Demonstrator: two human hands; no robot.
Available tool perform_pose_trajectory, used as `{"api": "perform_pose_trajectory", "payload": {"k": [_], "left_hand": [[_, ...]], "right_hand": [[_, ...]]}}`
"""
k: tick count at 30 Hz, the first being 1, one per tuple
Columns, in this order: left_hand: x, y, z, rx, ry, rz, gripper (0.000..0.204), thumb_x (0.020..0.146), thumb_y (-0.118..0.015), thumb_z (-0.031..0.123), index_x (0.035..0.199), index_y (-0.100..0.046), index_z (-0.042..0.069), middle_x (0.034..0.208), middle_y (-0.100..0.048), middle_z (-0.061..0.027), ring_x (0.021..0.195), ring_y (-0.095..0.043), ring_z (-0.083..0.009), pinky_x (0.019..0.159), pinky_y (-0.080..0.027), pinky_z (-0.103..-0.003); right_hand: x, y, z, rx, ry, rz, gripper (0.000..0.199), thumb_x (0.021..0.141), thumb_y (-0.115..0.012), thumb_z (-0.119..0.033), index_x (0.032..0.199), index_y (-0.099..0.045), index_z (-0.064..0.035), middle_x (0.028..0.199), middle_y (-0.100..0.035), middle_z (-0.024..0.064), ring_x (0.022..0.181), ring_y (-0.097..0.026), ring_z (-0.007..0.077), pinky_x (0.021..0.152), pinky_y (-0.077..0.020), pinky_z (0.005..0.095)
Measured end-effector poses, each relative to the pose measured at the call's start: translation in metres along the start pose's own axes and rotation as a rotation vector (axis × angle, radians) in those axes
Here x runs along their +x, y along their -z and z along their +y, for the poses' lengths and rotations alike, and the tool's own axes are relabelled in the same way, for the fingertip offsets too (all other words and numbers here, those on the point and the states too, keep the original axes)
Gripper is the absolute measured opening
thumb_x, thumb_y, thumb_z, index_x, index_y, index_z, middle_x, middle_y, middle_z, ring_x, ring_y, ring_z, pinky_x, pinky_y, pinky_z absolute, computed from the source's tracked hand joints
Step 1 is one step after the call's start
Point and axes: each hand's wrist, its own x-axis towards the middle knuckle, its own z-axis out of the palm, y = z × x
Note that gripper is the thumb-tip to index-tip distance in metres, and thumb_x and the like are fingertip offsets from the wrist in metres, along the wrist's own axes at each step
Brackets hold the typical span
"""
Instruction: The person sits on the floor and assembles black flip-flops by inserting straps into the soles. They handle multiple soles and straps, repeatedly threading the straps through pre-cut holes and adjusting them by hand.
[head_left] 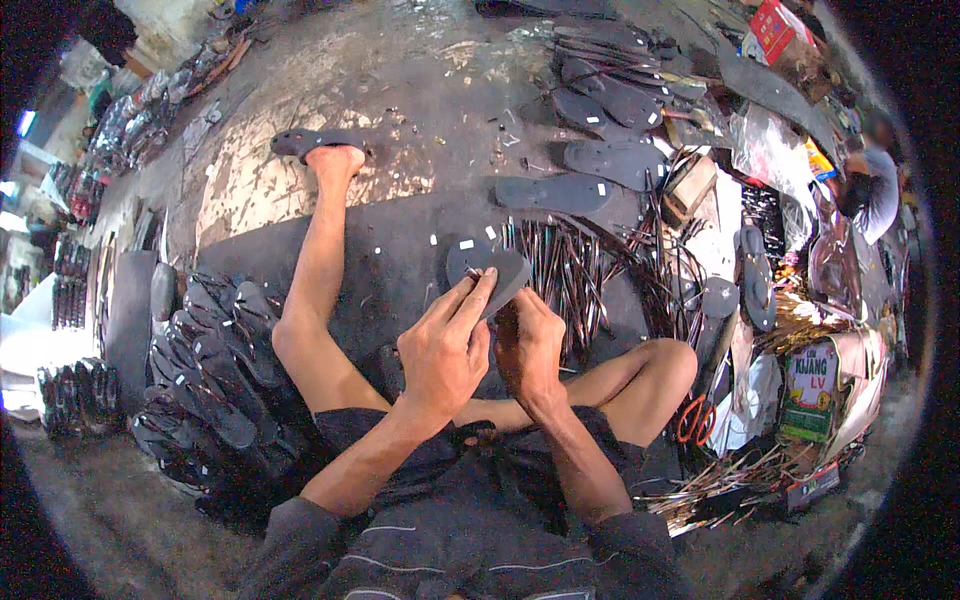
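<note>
Both hands hold the grey sole between them.

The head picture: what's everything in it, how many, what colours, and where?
Held sole: at least one, grey, centre
Floor soles: several, grey, upper right
Sandals: many, dark, heaped left
Thin strips: too many to count, dark brown, right of centre
Scissors: one pair, orange handles, lower right
Printed package: one, mostly green, lower right
Plastic bag: at least one, clear, upper right
Red box: one, red, top right
Stacks: several, dark, far left, blurred
Other person: one, pale top, far right
Legs: two, bare, either side
Left grip: one, bare, centre
Right grip: one, bare, centre
</note>
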Motion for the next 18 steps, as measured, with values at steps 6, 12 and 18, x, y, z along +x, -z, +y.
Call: {"api": "perform_pose_trajectory", "payload": {"k": [6,12,18], "left_hand": [[-0.010,0.037,-0.055,-0.429,0.162,-0.166,0.094,0.087,-0.078,0.000,0.171,-0.037,0.009,0.150,-0.056,-0.0175,0.125,-0.066,-0.0266,0.107,-0.054,-0.038],[-0.027,0.019,-0.037,-0.322,0.245,-0.014,0.075,0.082,-0.067,-0.009,0.155,-0.062,0.005,0.127,-0.060,-0.0144,0.105,-0.065,-0.0293,0.103,-0.054,-0.039],[-0.015,0.032,-0.063,-0.197,0.103,0.024,0.077,0.077,-0.066,-0.010,0.153,-0.064,0.005,0.141,-0.066,-0.0185,0.124,-0.067,-0.0367,0.117,-0.048,-0.042]], "right_hand": [[0.033,0.042,-0.014,-0.047,0.097,-0.100,0.021,0.101,-0.067,0.002,0.120,-0.075,0.0000,0.096,-0.074,0.0196,0.088,-0.073,0.0379,0.081,-0.0590,0.0428],[0.021,0.034,0.005,-0.265,0.253,0.219,0.040,0.090,-0.079,0.002,0.129,-0.079,-0.0064,0.118,-0.077,0.0112,0.094,-0.074,0.0333,0.084,-0.0609,0.0446],[0.034,0.055,0.000,-0.182,0.071,-0.029,0.032,0.098,-0.079,-0.009,0.129,-0.078,-0.0008,0.106,-0.080,0.0128,0.090,-0.074,0.0225,0.084,-0.0600,0.0387]]}}
